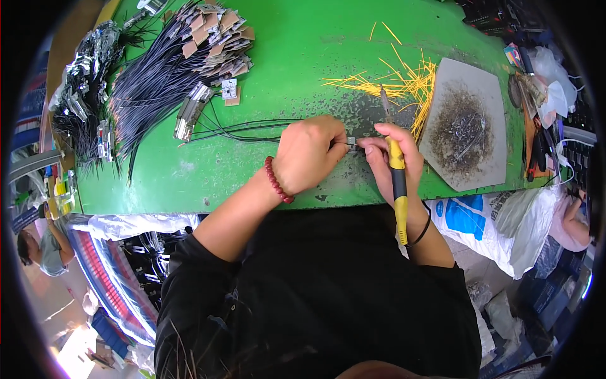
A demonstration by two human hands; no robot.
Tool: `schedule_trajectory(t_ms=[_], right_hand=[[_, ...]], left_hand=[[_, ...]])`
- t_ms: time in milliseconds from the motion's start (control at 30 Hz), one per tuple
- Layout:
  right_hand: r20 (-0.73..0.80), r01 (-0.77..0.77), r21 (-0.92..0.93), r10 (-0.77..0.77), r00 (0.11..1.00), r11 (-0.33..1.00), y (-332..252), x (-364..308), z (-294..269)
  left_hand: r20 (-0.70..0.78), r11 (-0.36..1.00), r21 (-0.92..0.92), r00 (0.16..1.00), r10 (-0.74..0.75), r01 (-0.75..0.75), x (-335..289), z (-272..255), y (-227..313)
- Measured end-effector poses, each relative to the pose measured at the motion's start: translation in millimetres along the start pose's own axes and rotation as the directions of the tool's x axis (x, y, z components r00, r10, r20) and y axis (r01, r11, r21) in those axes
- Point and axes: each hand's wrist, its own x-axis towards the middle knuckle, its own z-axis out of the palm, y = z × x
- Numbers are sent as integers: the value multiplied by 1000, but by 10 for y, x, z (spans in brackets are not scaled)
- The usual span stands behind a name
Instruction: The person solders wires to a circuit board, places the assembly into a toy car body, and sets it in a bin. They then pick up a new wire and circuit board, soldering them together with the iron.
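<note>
My left hand [309, 151], with a red bead bracelet at the wrist, is closed in a pinch over the green table. Black wires [243, 129] run leftward from under it. At its fingertips sits a small greyish piece [352, 144], too small to make out clearly. My right hand [404, 158] grips a yellow and black soldering iron [398, 183], whose tip points away from me, up over the table. The right index finger and thumb reach toward the small piece. A silvery metal-cased part [192, 112] lies by the wires, beside a small white circuit board [229, 88].
Black wires with small boards [218, 38] form a large bundle at the far left, beside more silvery parts [88, 82]. Cut yellow wires [404, 82] lie near a stained grey slab [464, 126]. Tools [536, 126] crowd the right edge. Another person [47, 246] is at far left.
</note>
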Motion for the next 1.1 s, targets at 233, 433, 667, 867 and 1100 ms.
schedule_trajectory(t_ms=[233,433,667,867,1100], right_hand=[[7,-10,25,10,1000,1000,1,11,1],[32,19,-22,-18,999,1000,22,-17,-19],[51,89,-154,-82,995,984,-58,123,13],[22,44,-50,-42,999,998,30,136,55],[119,125,-186,-104,987,974,34,165,47]], left_hand=[[-43,1000,-21,999,8,-9,-15,7,-2],[-44,1000,-19,999,-12,11,-16,25,5],[-43,999,1,998,39,-39,-16,19,0],[-29,1000,4,1000,8,-8,-24,28,-4],[-14,1000,-30,1000,-7,7,-38,32,-18]])
